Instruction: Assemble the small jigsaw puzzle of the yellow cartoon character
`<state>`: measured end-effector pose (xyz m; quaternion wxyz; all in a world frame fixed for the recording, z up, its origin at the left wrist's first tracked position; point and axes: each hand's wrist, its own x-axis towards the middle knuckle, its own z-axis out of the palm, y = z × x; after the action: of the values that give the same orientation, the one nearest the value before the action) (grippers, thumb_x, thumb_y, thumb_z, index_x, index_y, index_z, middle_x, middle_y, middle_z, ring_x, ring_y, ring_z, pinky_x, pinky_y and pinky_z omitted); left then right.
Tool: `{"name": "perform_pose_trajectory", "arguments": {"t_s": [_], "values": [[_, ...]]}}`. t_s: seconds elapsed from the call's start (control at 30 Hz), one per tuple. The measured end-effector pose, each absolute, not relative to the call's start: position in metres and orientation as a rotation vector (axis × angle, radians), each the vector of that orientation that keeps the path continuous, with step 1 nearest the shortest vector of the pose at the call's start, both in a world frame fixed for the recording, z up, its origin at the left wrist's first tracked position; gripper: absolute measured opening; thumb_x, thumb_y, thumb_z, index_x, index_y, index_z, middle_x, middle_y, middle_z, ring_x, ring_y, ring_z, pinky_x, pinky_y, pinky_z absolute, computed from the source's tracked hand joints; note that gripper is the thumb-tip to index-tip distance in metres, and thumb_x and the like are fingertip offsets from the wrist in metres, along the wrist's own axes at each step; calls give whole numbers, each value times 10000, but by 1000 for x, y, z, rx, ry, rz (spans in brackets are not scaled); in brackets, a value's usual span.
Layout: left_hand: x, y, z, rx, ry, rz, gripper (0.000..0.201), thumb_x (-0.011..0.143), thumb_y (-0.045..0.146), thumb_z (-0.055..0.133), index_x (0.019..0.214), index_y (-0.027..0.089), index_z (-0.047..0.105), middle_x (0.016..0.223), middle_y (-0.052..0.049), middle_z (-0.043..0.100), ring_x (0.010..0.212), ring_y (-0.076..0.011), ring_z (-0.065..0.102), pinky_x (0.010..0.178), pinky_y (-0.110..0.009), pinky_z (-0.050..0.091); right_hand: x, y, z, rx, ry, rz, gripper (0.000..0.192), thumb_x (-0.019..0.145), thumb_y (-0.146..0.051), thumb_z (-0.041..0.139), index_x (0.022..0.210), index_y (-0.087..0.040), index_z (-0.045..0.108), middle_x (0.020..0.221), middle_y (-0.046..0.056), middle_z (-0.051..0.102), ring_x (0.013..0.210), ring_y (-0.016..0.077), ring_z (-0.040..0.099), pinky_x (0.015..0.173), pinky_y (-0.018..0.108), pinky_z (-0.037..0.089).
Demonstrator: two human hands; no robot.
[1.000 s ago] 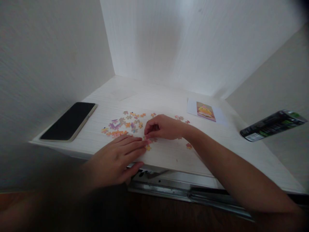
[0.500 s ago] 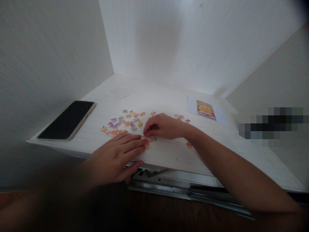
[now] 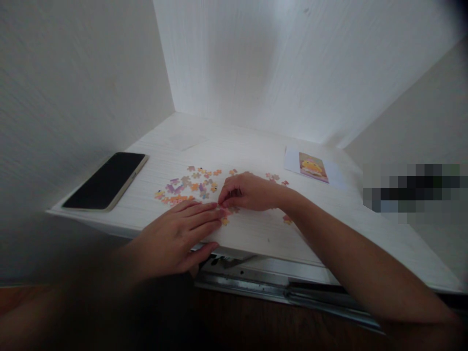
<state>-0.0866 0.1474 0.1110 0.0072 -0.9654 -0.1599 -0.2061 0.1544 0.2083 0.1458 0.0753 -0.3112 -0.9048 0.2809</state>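
While the scattered puzzle pieces (image 3: 190, 187) lie loose on the white desk (image 3: 256, 234), held by no tray or box, a small joined cluster of pieces (image 3: 224, 212) is seen near the front edge, between the two hands. The left hand (image 3: 175, 239) is laid flat with its fingers stretched together, the fingertips (image 3: 214, 214) touching the cluster and the thumb hooked under the desk edge. The right hand (image 3: 248, 191) is curled narrow, its fingertips pinched down on the cluster from the far side; whether a single piece is gripped cannot be told. The cluster is too small and blurred for its long axis or heading to be made out. A dark phone (image 3: 106, 181) is laid face up at the left, its long axis running away from the viewer. A reference picture card (image 3: 312, 167) is placed flat at the far right.
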Motion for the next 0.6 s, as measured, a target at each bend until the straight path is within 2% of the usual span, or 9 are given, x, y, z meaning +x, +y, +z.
{"name": "perform_pose_trajectory", "arguments": {"t_s": [0.4,0.6], "values": [[-88,145,111,-3030,-537,-624,371,909,267,569,1270,179,583,1382,-121,574,1242,-270,553,1055,-483,440,148,202,143,-1053,-2647,769,210,800,-108,578,914,-172,742,827,22,719,709,106,590,664,225,398],[-86,144,112,-3004,-540,-685,369,891,249,587,1253,176,597,1336,-127,606,1203,-279,574,1035,-493,465,149,203,144,-1012,-2670,781,188,827,-132,583,919,-176,741,867,28,722,752,113,599,712,234,409]]}}
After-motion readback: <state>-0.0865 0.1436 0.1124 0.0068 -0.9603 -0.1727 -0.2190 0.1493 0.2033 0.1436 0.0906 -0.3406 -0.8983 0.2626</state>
